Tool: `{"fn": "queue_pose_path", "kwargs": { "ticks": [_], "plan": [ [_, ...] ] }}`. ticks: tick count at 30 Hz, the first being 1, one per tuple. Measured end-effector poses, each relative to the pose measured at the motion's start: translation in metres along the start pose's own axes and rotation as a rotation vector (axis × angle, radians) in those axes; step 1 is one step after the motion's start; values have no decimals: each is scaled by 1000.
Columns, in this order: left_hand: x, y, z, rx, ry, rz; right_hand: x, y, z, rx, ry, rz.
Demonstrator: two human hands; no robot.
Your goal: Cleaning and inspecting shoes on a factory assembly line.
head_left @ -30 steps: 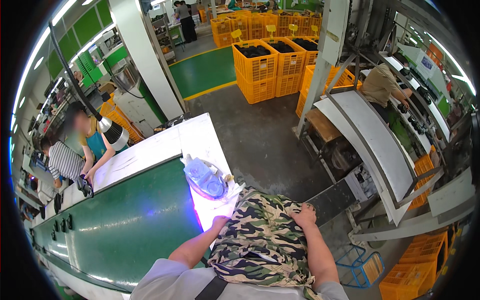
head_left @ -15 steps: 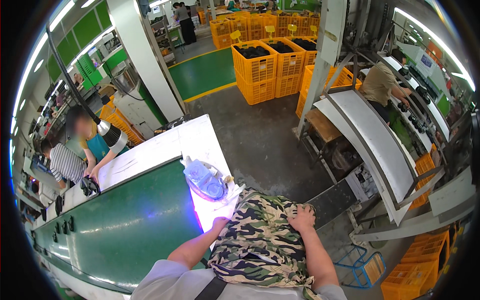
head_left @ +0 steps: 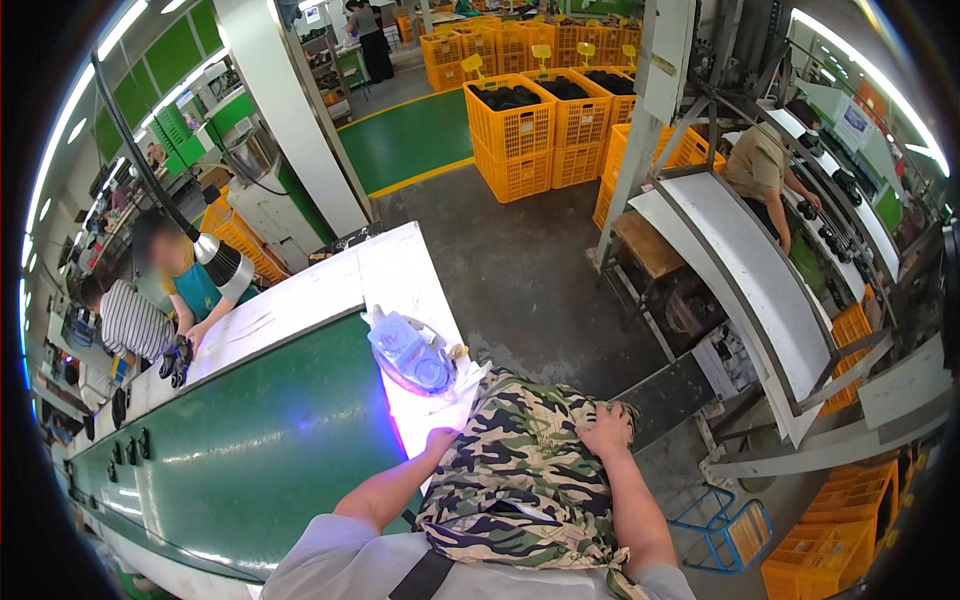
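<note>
Right grip (head_left: 606, 432): laid palm down with fingers parted on the cloth (head_left: 530, 440); no object seen under it. The hand appears to rest or steady rather than grasp.
Left grip (head_left: 440, 443): at the cloth's left edge, beside the desk (head_left: 415, 235); fingertips not clearly shown, so I cannot tell whether they pinch anything.
Cloth: camouflage, spread over the wearer's lap between both grips, gathered toward the lower right. Hands set on either side probably keep it from slipping.
Blue item (head_left: 415, 360): on the white desk beyond the left grip, amid pale, film-like material; kind cannot be told. Its place at the corner presumably keeps it within reach.
Belt (head_left: 270, 430): green, left of the left forearm, alongside the desk's white strip; small black pieces (head_left: 130, 450) lie at its far left, apart from one another.
Lamp (head_left: 225, 265): on a flexible arm above the far strip, likely placed to light work there.
Co-worker (head_left: 203, 295): in teal, across the belt, both hands at a black object (head_left: 177, 362).
Front crates (head_left: 512, 150): orange, latticed, stacked, probably to save floor; upper ones are filled to near the rim with black goods (head_left: 505, 97), yellow tags (head_left: 542, 55) above.
Lower-right crates (head_left: 815, 560): orange, near a blue-framed stool (head_left: 745, 535); contents cannot be told.
</note>
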State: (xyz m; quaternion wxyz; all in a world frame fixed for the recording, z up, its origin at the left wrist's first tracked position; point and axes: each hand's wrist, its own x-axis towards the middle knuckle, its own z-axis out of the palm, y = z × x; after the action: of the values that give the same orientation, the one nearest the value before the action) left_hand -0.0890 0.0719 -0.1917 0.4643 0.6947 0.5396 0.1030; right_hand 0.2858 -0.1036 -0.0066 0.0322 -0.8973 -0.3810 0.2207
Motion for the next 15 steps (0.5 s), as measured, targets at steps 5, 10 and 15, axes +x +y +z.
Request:
{"fn": "queue_pose_path", "kwargs": {
  "ticks": [5,10,15],
  "plan": [
    [3,-9,3,8,13,69,2,2,2,38,-13,3],
    [5,-13,5,18,9,66,1,1,0,41,-19,8],
    [8,-20,5,4,18,77,1,0,1,31,18,11]
  ]
}}
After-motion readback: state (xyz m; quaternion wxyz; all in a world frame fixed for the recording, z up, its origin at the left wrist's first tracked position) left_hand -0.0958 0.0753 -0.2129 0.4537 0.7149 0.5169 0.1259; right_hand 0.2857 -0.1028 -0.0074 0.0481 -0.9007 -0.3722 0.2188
